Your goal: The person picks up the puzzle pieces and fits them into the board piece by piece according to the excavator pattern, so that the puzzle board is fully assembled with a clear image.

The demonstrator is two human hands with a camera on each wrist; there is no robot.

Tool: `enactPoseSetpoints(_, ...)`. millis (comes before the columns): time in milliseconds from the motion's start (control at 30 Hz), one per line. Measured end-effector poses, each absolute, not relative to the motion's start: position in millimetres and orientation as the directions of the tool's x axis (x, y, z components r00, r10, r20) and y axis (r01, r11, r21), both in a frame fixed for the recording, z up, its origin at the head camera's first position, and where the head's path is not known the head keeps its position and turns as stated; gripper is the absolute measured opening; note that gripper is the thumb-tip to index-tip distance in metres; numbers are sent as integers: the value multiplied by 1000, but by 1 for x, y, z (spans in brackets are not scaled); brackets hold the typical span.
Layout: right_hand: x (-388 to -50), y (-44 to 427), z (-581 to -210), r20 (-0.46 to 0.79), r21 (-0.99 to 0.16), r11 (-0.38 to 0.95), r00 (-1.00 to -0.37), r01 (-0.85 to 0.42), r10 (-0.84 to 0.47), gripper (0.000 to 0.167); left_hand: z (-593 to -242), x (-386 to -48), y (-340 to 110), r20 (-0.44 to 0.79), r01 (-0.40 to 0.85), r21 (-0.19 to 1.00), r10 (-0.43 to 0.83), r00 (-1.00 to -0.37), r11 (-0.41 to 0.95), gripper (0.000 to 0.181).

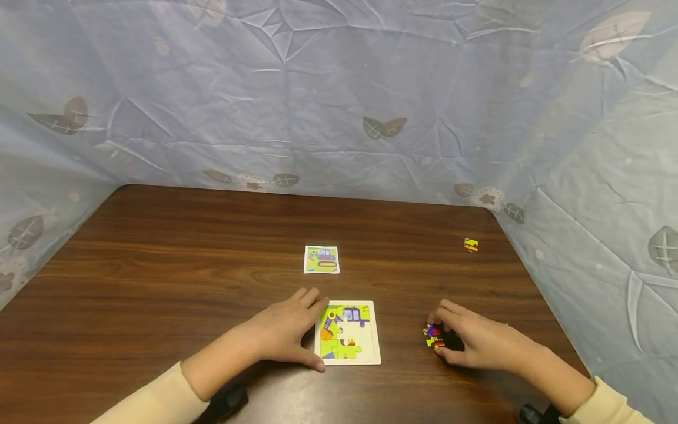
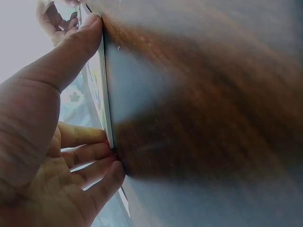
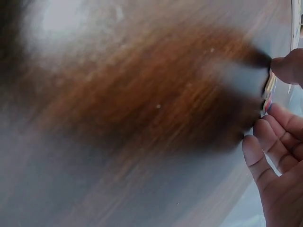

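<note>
A square puzzle tray (image 1: 376, 347) with a pale rim lies near the table's front, partly filled with green and purple jigsaw pieces of a digger picture. My left hand (image 1: 286, 330) holds its left side, thumb by the lower corner and fingers by the upper one. In the left wrist view the tray's edge (image 2: 105, 90) runs between thumb and fingers. To the tray's right, my right hand (image 1: 471, 335) pinches colourful jigsaw piecework (image 1: 433, 337) at table level; whether it is one piece or joined pieces, I cannot tell. Fingers partly cover it.
Behind the tray lies a small picture card (image 1: 321, 259) showing a blue digger. A loose jigsaw piece (image 1: 471, 245) is at the far right of the brown wooden table (image 1: 212, 235). A pale leaf-patterned cloth (image 1: 339, 106) stands around the table's back and sides.
</note>
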State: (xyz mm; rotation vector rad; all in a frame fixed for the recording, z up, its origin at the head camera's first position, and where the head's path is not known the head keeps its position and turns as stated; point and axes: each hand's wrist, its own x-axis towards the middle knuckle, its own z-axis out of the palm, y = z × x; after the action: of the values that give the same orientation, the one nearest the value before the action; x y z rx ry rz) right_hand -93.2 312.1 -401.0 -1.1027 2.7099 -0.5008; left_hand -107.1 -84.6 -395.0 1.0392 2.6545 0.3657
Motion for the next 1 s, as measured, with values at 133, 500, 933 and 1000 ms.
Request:
enactPoseSetpoints(133, -94, 311, -399, -34, -366, 682, -723, -634, -690, 30, -396, -107, -85, -155, 620, 326, 688, -709, 713, 112)
enactPoseSetpoints(500, -104, 300, -369, 25, -390, 664, -728, -638, -685, 29, -394, -107, -85, -157, 619, 340, 692, -705, 708, 112)
enactPoseSetpoints(933, -116, 274, -316, 156, -307, 647, -707, -698, -690, 29, -397, -108, -86, -165, 615, 329, 685, -710, 717, 112)
enactPoseSetpoints(1000, -116, 267, -314, 141, -318, 642, -705, -697, -695, 29, -398, -108, -87, -161, 617, 327, 686, -710, 716, 112)
